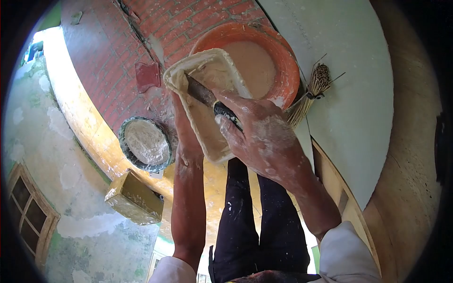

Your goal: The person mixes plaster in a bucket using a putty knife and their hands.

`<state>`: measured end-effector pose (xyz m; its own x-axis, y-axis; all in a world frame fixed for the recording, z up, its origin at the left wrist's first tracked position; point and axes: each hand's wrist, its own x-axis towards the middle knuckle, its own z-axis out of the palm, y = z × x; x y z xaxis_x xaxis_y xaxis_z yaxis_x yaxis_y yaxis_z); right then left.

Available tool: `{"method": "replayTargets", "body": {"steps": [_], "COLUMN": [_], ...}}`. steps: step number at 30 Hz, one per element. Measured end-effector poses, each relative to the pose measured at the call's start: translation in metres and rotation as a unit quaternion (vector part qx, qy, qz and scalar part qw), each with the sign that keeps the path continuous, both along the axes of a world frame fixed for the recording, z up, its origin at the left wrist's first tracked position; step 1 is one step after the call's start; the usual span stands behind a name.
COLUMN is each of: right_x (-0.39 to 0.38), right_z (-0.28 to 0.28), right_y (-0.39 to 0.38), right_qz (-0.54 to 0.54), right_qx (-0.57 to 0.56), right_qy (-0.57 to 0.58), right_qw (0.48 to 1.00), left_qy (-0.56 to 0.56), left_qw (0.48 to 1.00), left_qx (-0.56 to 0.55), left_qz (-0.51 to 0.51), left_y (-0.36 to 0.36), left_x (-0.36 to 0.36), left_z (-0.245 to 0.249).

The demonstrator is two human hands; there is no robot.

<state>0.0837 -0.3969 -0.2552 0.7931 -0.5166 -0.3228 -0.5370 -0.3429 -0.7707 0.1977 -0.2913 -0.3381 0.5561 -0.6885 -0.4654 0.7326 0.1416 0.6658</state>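
At frame centre, the right hand (266, 134) wraps its fingers round a scraper (200, 91). Whether the left hand (185, 127) grips the tub (221, 154) is hidden; tilting could spill paste (205, 119).

The tray (218, 154) hides most of the left grip (183, 120), part of the basin (289, 70)

Place: renovation site | patchy wall (85, 203) | orange tub (289, 66) (pale mix (255, 63) inside)
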Motion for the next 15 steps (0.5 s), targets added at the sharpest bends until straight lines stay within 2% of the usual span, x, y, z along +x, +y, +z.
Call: {"method": "replayTargets", "body": {"steps": [2, 3, 4, 5, 7, 8, 10, 12, 13, 15], "right_x": [-0.007, -0.009, -0.01, -0.009, -0.01, -0.01, -0.006, 0.0, 0.004, 0.002], "right_z": [0.004, 0.009, 0.016, 0.022, 0.032, 0.035, 0.037, 0.033, 0.029, 0.023], "right_y": [-0.004, -0.007, -0.012, -0.016, -0.017, -0.016, -0.019, -0.023, -0.025, -0.024], "right_qz": [0.021, 0.02, 0.039, 0.06, 0.046, 0.031, 0.028, 0.022, 0.028, 0.035], "right_qx": [-0.014, -0.012, 0.047, 0.104, 0.104, 0.105, 0.087, 0.066, 0.09, 0.115], "right_qy": [-0.074, -0.072, -0.017, 0.037, 0.061, 0.084, 0.07, 0.056, 0.055, 0.056], "right_qw": [0.997, 0.997, 0.998, 0.992, 0.992, 0.99, 0.993, 0.996, 0.994, 0.991], "left_qy": [-0.025, -0.051, 0.156, 0.156, 0.134, 0.133, -0.032, -0.039, -0.044, -0.053], "left_qw": [1.0, 0.998, 0.944, 0.943, 0.958, 0.958, 0.996, 0.996, 0.994, 0.994], "left_qx": [0.008, 0.015, -0.29, -0.292, -0.235, -0.234, -0.052, -0.01, 0.034, 0.046], "left_qz": [0.01, 0.02, 0.025, 0.024, 0.097, 0.099, 0.072, 0.083, 0.094, 0.079], "left_y": [0.009, 0.013, 0.011, 0.011, 0.012, 0.014, 0.017, 0.016, 0.015, 0.016], "left_x": [0.007, 0.008, 0.009, 0.01, 0.012, 0.012, 0.012, 0.011, 0.011, 0.014], "left_z": [-0.004, -0.007, -0.008, -0.006, 0.001, -0.001, -0.005, -0.002, 0.0, 0.0]}}
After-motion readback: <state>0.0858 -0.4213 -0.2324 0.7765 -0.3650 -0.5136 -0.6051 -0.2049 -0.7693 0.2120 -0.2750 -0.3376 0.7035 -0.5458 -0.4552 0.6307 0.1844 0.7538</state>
